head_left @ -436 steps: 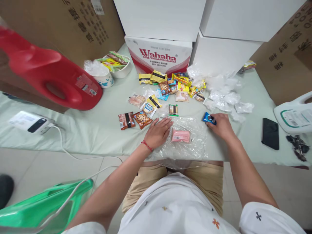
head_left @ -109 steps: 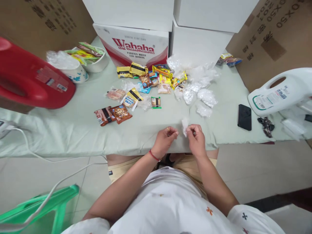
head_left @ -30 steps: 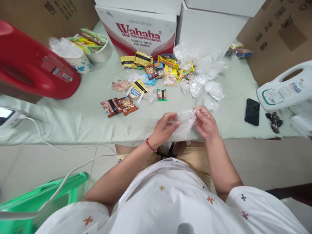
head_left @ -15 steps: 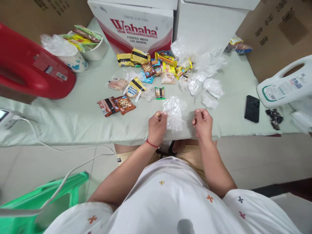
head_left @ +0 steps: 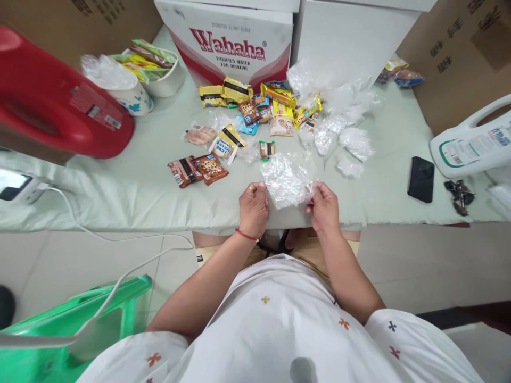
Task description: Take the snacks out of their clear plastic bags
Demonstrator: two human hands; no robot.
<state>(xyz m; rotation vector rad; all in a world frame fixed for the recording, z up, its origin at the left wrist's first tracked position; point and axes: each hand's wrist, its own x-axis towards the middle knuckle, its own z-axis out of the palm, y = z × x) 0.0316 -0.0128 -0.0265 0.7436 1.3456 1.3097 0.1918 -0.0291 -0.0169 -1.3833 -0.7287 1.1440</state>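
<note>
A clear, crinkled plastic bag point(head_left: 288, 183) is stretched between my two hands just above the table's front edge. My left hand point(head_left: 254, 205) pinches its left side, thumb against the fingers. At the right side of the bag, my right hand point(head_left: 322, 205) grips the plastic in a similar pinch. Just beyond the bag lies a small green-edged snack pack point(head_left: 266, 149). Brown cookie packets point(head_left: 210, 169) are to the left of it, and a yellow-and-white snack packet point(head_left: 228, 143) lies a little farther back.
More clear plastic bags point(head_left: 356, 143) lie to the right of a snack pile point(head_left: 282, 109). A Wahaba-style white-and-red carton point(head_left: 239, 50) stands behind. A red jug point(head_left: 59, 101) is at left; a black phone point(head_left: 421, 180), keys point(head_left: 459, 197) and a white jug point(head_left: 471, 141) are at right.
My right hand has moved in to the left and taken hold of the plastic bag's right side. The bag is now spread wider between both hands. The view has shifted slightly.
</note>
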